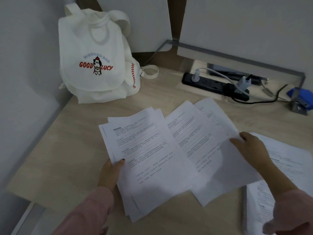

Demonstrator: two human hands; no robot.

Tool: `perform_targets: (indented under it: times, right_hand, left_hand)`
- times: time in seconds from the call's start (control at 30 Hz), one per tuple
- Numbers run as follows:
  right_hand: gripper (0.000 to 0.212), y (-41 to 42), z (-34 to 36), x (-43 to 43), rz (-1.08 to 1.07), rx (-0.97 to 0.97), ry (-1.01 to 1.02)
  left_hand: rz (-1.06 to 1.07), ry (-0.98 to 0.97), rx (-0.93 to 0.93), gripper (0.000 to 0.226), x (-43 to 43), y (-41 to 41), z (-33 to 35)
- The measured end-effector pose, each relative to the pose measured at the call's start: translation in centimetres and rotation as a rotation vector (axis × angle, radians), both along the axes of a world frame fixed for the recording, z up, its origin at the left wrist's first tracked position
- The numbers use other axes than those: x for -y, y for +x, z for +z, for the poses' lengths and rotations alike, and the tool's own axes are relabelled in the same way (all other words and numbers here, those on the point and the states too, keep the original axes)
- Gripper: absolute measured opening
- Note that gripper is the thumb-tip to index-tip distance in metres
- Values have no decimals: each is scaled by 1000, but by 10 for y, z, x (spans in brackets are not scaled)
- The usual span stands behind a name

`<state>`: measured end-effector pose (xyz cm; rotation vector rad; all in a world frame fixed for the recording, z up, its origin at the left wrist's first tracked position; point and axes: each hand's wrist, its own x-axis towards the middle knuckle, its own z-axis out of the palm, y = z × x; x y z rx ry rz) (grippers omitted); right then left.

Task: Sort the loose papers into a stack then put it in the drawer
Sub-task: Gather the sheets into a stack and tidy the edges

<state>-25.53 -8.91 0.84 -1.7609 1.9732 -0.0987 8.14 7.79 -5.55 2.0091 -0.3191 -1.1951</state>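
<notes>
Several printed white papers lie fanned out on the light wooden desk (pixel 67 150). A left bundle of sheets (pixel 144 158) is pinched at its lower left edge by my left hand (pixel 110 172), thumb on top. A second group of sheets (pixel 203 150) overlaps it to the right, and my right hand (pixel 252 148) rests flat on their right edge. More loose papers (pixel 291 160) lie under and beyond my right forearm, and another sheet (pixel 259 209) sits at the lower right. No drawer is in view.
A white "GOOD LUCY" backpack (pixel 98 61) stands at the back left against the wall. A black power strip (pixel 215 85) with plugs and cables sits at the back right, beside a blue stapler (pixel 301 102). The desk's left edge (pixel 39 150) drops away.
</notes>
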Motion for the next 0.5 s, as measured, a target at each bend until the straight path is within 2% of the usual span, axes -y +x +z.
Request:
perform_targets:
  times: [0.2,0.33,0.43,0.5]
  right_hand:
    - [27,14,53,-15,-183,248,-314]
    - [18,31,94,-28,-211,529,-478]
    - [25,42,108,-35,-258,835,-456]
    - [25,49,101,-39,-281,922,-357]
  left_hand:
    - [-19,25,-5,38,3,-3,2]
    - [-6,49,-21,40,4,-4,4]
    - [-15,61,-27,42,5,-4,5]
    - [-29,67,-44,40,5,-3,8]
